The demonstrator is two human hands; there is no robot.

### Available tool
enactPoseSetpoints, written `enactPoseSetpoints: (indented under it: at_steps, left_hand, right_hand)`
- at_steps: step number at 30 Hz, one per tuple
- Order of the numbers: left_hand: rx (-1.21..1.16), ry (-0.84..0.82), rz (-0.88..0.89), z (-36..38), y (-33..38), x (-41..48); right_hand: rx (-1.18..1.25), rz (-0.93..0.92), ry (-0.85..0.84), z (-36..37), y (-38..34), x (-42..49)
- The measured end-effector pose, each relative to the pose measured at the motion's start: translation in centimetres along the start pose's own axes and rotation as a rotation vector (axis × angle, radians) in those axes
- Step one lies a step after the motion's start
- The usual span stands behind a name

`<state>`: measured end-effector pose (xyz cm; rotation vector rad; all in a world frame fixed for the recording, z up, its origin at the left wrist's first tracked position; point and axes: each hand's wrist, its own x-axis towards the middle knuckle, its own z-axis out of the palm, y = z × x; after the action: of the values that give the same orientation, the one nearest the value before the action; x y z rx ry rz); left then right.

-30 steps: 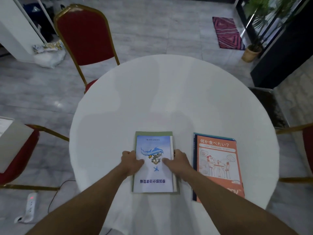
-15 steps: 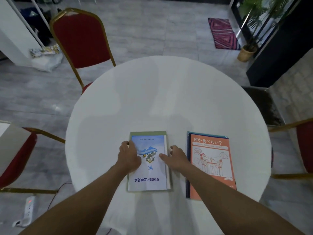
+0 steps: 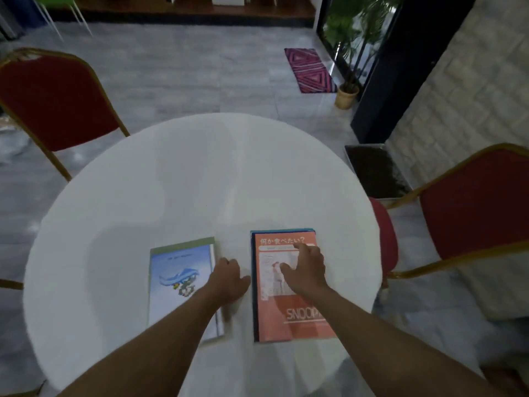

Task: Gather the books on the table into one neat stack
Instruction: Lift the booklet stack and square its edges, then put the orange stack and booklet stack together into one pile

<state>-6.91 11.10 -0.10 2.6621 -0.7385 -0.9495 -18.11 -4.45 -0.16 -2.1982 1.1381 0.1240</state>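
Two small piles of books lie on the round white table (image 3: 200, 173). On the left, a pale blue book (image 3: 177, 282) lies on top of a green one (image 3: 186, 244). On the right, an orange book (image 3: 286, 316) tops a dark blue one (image 3: 253, 282). My left hand (image 3: 229, 277) rests on the table in the gap between the piles, at the orange pile's left edge, holding nothing. My right hand (image 3: 306, 270) lies flat on the orange cover with its fingers spread.
Red chairs with gold frames stand at the left (image 3: 54, 98) and right (image 3: 472, 202) of the table. A dark tray (image 3: 375, 170), a potted plant (image 3: 347, 93) and a patterned mat (image 3: 310, 70) lie on the floor beyond.
Both hands have left the blue book and moved right. My right hand now lies on the orange book and my left hand beside it. The view has swung to the right.
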Motion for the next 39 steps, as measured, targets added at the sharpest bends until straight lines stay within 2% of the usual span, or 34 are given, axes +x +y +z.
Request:
enactPoseSetpoints:
  at_steps: [3,7,12,15,22,31,39]
  left_hand:
    - [-0.001,-0.08,-0.04,1.6,2.0,0.2]
    - [-0.138,-0.164,-0.09,3.8,3.3,0.4]
    - [-0.226,-0.108,-0.147,5.0,3.7,0.9]
    - [-0.322,-0.069,-0.209,5.3,3.8,1.1]
    - [-0.497,-0.087,-0.255,5.4,3.9,0.4]
    - [-0.5,0.134,-0.136,5.4,3.9,0.6]
    - [-0.401,0.348,0.044,-1.2,1.8,5.4]
  right_hand:
    - [-0.014,0.078,0.031,-0.6,2.8,0.2]
    - [0.034,0.186,-0.048,-0.4,5.6,0.2]
    - [0.043,0.252,-0.086,0.0,6.6,0.5]
    - [0.131,0.329,-0.112,-0.5,6.5,1.2]
    - [0.177,0.379,-0.23,-1.6,6.5,1.4]
    - [0.441,0.203,-0.235,-1.5,5.5,1.8]
    - [0.507,0.046,-0.145,-2.2,-1.8,6.2]
